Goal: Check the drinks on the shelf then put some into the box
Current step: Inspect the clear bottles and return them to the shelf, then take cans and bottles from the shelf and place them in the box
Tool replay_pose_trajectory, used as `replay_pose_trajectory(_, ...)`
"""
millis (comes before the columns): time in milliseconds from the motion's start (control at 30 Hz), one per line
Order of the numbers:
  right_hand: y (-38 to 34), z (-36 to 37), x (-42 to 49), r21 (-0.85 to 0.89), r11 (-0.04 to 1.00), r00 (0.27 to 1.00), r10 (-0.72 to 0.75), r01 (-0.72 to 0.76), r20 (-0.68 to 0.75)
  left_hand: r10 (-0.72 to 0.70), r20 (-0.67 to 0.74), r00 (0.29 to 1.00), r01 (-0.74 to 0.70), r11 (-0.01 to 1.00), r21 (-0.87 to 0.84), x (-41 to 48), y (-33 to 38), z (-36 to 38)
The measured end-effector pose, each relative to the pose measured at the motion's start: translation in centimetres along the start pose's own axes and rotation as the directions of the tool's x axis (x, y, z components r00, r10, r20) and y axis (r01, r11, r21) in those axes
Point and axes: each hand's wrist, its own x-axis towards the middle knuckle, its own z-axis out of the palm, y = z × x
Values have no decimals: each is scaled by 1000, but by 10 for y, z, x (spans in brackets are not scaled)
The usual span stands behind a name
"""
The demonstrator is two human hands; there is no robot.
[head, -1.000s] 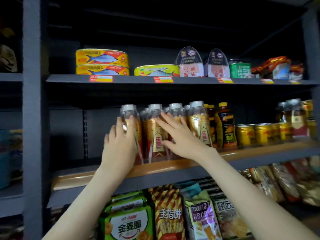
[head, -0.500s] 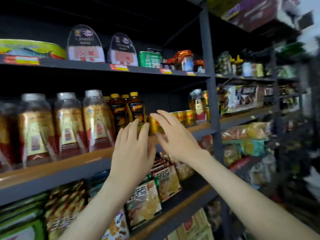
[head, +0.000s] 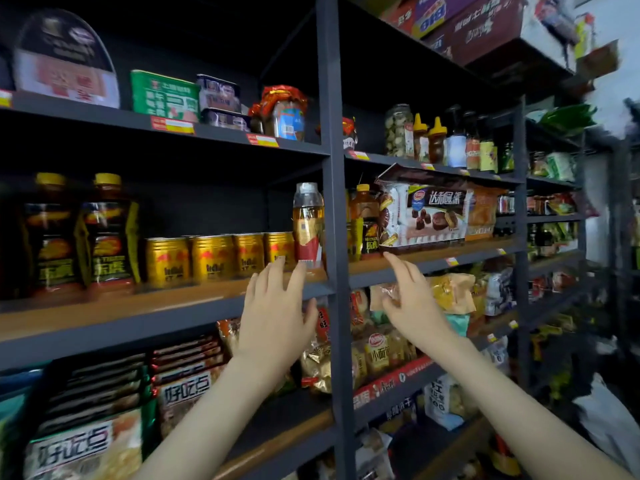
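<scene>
Both hands are raised in front of the middle shelf [head: 138, 317], and both are released, with fingers straight and spread and nothing in either. The left hand [head: 273, 317] faces the shelf's front edge, just left of the post [head: 332, 220]. Its fingertips reach that edge below the last can and the clear bottle [head: 307, 223]; whether they touch I cannot tell. The right hand [head: 412, 303] is right of the post, with its index finger up at the front edge below the cake pack [head: 426, 213].

The drinks stand on this shelf, back from the front edge. Two dark bottles [head: 79, 237] are farthest left, and beside them a row of four gold cans [head: 211, 256] runs toward the post. The clear bottle, white-capped and upright, stands at the row's right end, just beside the post. Right of the post, an orange-capped bottle [head: 363, 220] stands just left of the cake pack. Snack bags [head: 450, 292] lie on the shelf below.
</scene>
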Motion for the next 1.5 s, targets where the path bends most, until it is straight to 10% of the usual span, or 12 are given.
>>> replay_pose_trajectory(900, 75, 57, 203, -17, 987, 945, -159, 161, -285, 76, -305, 949, -8, 976, 218, 127, 36, 154)
replay_pose_trajectory(1133, 83, 65, 173, 108, 846, 773, -415, 522, -481, 65, -298, 952, 33, 949, 315, 124, 41, 147)
replay_pose_trajectory(1367, 113, 47, 153, -178, 639, 310, -574, 748, -758, 95, -337, 937, 13, 952, 305, 98, 80, 159)
replay_pose_trajectory(1500, 123, 22, 147, -144, 663, 332, -537, 735, -776, 50, -219, 974, 31, 936, 352, 101, 94, 171)
